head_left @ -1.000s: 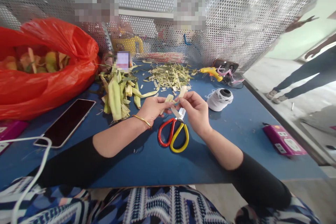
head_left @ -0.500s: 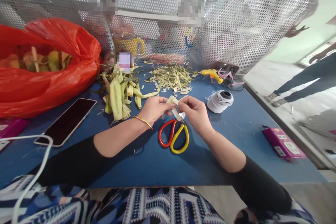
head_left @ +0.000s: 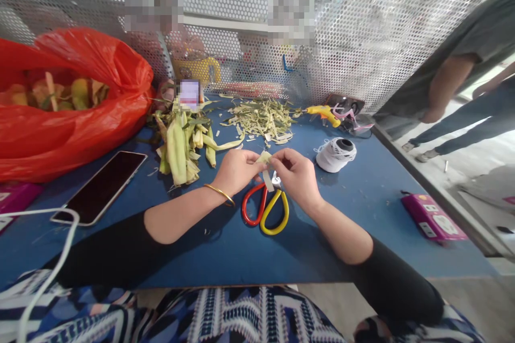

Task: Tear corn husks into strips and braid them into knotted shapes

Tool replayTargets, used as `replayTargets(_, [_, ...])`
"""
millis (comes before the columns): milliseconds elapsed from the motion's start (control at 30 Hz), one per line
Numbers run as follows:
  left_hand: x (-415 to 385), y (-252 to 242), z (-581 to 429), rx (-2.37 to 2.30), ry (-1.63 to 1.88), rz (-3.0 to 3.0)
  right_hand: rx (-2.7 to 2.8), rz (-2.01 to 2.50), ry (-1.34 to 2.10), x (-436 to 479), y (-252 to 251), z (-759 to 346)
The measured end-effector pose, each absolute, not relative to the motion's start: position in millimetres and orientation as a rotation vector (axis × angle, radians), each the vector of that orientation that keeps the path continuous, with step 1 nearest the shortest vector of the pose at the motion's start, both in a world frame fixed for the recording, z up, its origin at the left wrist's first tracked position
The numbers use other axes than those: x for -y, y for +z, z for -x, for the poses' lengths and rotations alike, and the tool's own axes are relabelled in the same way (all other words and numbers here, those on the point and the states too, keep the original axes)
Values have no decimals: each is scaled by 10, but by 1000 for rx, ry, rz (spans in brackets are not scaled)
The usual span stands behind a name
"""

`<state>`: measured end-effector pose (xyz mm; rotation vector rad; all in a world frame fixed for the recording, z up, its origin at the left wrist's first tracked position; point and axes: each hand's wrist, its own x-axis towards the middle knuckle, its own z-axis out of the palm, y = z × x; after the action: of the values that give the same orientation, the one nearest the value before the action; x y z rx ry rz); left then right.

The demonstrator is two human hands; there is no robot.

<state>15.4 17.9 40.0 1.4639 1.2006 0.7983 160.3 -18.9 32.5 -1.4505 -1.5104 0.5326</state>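
A pale strip of corn husk [head_left: 267,179] is pinched between my two hands, its free end hanging down. My left hand [head_left: 238,169], with a gold bangle at the wrist, grips the strip from the left. From the right, the thumb and fingers of my right hand [head_left: 296,172] close on its upper part. Just below, scissors [head_left: 274,215] with one red and one yellow handle lie on the blue table [head_left: 193,257]; my hands partly hide their blades. A bunch of green husks [head_left: 177,150] lies left of my hands, and a heap of cut husk pieces [head_left: 261,120] lies beyond them.
A red plastic bag [head_left: 80,139] and a phone [head_left: 102,187] are at left, with a white cable [head_left: 68,246]. To the right are a white thread spool [head_left: 336,155], a yellow glue gun [head_left: 325,113] and a purple packet [head_left: 434,218]. A perforated metal screen [head_left: 233,0] borders the back.
Both hands still hold the husk strip, which has folded and shifted slightly between my fingers. At the right, a person in dark clothes has come into view beside the table.
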Motion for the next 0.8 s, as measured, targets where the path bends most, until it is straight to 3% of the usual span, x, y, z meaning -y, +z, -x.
replayTargets(233, [-166, 391, -117, -1163, 719, -1719, 1430, 1367, 846, 144, 336, -1631])
replayTargets(400, [-137, 447, -98, -1126, 606, -1948, 1465, 1477, 862, 136, 386, -1666])
replayTargets(800, [-143, 408, -100, -657, 302, -1590, 1283, 1346, 824, 107, 366, -1658])
